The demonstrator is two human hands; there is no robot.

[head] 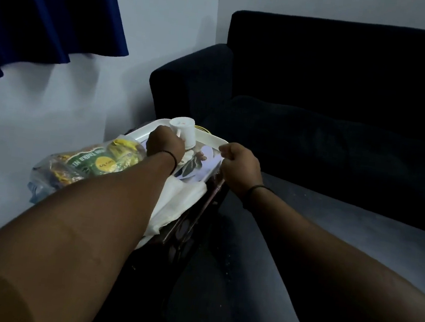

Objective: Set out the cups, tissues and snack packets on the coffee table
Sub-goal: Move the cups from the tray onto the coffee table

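Note:
A white cup is held tilted above a white tray; my left hand grips it by the handle. My right hand is closed on the tray's right rim. The tray has a printed picture on its floor and rests on a dark small table. A clear bag of green and yellow snack packets lies left of the tray, partly behind my left forearm. White tissues or a white bag lie on the table's near side.
A dark sofa stands right behind the table, its armrest close to the tray. A pale wall and a blue curtain are on the left. Grey floor shows to the right.

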